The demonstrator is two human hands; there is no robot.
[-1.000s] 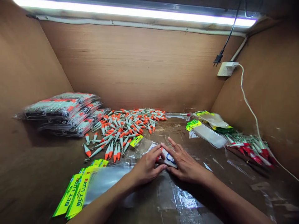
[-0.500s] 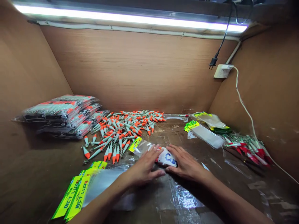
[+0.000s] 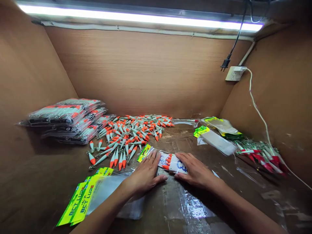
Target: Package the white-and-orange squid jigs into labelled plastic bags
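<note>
A clear packet with a yellow BCT LURE header (image 3: 144, 152) lies flat on the table in front of me. Inside it, orange-tipped fishing lures (image 3: 167, 161) show beside a white card (image 3: 177, 165) with blue handwriting. My left hand (image 3: 149, 172) rests flat across the header end, fingers stretched out and thumb apart. At the card end, my right hand (image 3: 193, 169) grips the packet, its fingers over the far edge and thumb along the near edge, hiding part of the writing.
Loose white-and-orange lures (image 3: 124, 136) form a heap behind my left hand. Bagged lures (image 3: 65, 120) are stacked at the back left. Header bags lie front left (image 3: 83, 198) and back right (image 3: 216, 141), beside red-and-white lures (image 3: 265, 156). A white cable (image 3: 255, 107) hangs at right.
My left hand has slid left along the packet towards its header, uncovering the orange lure tips and more of the card. My right hand stays at the other end.
</note>
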